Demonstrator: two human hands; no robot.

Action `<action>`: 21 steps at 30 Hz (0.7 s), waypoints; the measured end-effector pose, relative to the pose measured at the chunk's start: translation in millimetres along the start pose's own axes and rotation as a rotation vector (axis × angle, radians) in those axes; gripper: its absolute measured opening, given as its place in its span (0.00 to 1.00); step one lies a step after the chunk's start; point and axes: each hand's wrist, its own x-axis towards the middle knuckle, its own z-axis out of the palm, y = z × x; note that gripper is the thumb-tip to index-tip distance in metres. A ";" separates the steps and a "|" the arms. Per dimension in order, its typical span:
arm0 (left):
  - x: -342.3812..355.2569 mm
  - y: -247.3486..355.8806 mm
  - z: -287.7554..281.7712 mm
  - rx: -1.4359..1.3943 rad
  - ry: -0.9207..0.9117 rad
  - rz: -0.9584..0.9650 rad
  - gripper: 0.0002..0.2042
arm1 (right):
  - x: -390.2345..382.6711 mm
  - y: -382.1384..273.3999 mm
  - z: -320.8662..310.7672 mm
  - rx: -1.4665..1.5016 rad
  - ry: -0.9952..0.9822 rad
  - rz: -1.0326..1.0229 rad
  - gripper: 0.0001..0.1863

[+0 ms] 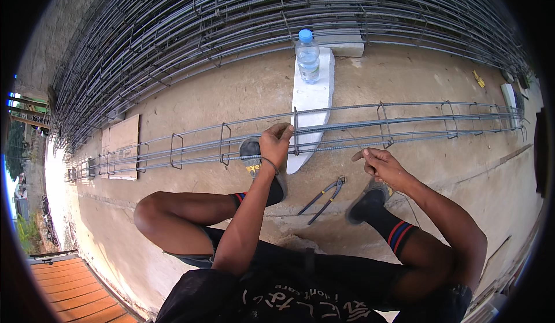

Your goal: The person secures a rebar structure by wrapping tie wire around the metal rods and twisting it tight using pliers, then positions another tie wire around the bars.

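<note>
A long, narrow rebar cage (341, 125) of ribbed steel bars and square stirrups runs across in front of me, over a white board (312, 100). My left hand (277, 143) is closed at the cage's bars, with its fingertips beside a stirrup (295, 131); what they pinch is hidden. Just on the near side of the cage, my right hand (380, 166) is closed with the index finger pointing left. A thin wire (413, 208) trails from it, and a fine strand shows toward the bars. Pincers (324, 199) with dark handles lie on the ground between my feet.
On the board's far end stands a clear water bottle (307, 57) with a blue cap. Stacked rebar cages (243, 19) fill the far side. Cardboard (120, 147) lies under the cage at left, a white block (509, 97) at right. A yellow item (478, 79) lies far right.
</note>
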 end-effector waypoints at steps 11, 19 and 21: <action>-38.6 -40.9 5.9 0.547 0.033 0.396 0.11 | 51.5 38.6 24.6 -1.072 -0.058 -0.646 0.17; -32.7 -56.5 -11.7 0.720 -0.177 0.439 0.13 | 68.3 61.5 57.9 -1.086 -0.101 -0.499 0.20; -43.4 -56.4 -10.9 0.604 -0.040 0.513 0.12 | 62.5 62.0 58.9 -1.126 -0.049 -0.496 0.24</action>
